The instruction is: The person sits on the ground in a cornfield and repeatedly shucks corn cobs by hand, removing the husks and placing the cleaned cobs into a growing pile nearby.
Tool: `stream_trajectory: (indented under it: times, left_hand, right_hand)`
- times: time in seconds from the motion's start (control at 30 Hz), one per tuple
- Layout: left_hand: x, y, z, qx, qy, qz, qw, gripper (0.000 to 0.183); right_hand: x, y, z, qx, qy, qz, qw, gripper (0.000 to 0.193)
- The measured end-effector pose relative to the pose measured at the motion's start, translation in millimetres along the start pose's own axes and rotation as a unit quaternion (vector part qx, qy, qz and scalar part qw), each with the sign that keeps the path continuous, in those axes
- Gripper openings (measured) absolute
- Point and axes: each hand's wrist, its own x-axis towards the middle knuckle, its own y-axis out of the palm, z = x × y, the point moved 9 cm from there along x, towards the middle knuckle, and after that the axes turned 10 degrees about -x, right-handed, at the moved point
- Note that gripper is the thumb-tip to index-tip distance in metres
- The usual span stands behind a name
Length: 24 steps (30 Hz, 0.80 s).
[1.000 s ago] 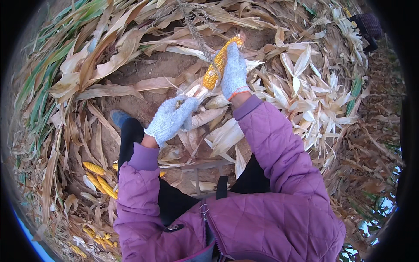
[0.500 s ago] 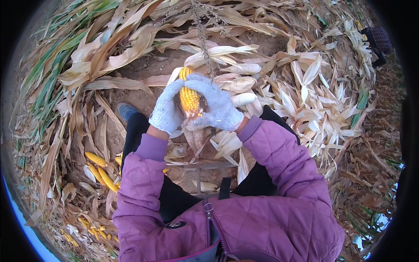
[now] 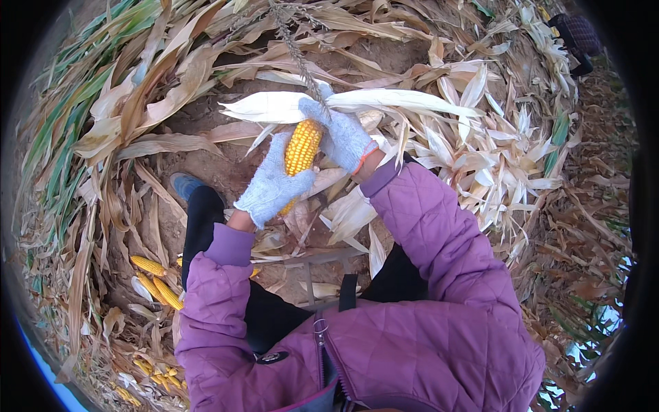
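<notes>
My left hand [image 3: 270,184], in a pale grey knit glove, is closed around a yellow corn cob [image 3: 303,147] with bare kernels. The cob tilts with its upper end toward the right. My right hand [image 3: 341,137], gloved alike, is closed at that far end, on the base of the pale husk [image 3: 412,101]. Husk leaves spread out to both sides there, one long leaf [image 3: 261,108] pointing left. The right fingertips are partly hidden behind a dry tassel stalk [image 3: 294,51]. A bit of yellow kernels [image 3: 287,207] shows below my left hand; I cannot tell whether it is the same cob.
Husked cobs [image 3: 159,288] lie on the ground to the left, with more cobs [image 3: 156,374] at the lower left. A heap of stripped husks [image 3: 480,161] lies right. Dry stalks and leaves [image 3: 165,89] cover the far side. A dark checked object [image 3: 582,34] is at the upper right.
My right hand has moved from the cob's side to its far end, and the husk leaves now spread wide. My left hand has wrapped around the cob, which leans more to the right.
</notes>
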Motion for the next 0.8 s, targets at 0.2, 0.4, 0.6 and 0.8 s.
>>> stream_trajectory:
  times: [0.2,0.4,0.6,0.8]
  left_hand:
    - [0,9,-5,0.153,0.044,0.023,0.987,0.080]
    - [8,22,23,0.025,0.041,0.064,0.997,0.080]
    - [1,46,38,-0.145,-0.048,-0.010,0.988,0.069]
    - [-7,58,38,-0.264,-0.088,-0.011,0.960,0.053]
  right_hand:
    - [4,-2,-8,0.104,0.103,0.036,0.989,0.029]
    - [1,-35,-2,-0.007,0.015,-0.182,0.983,0.037]
    - [-2,-53,14,-0.180,-0.028,-0.246,0.952,0.047]
    - [-16,-45,34,-0.235,-0.055,-0.275,0.931,0.049]
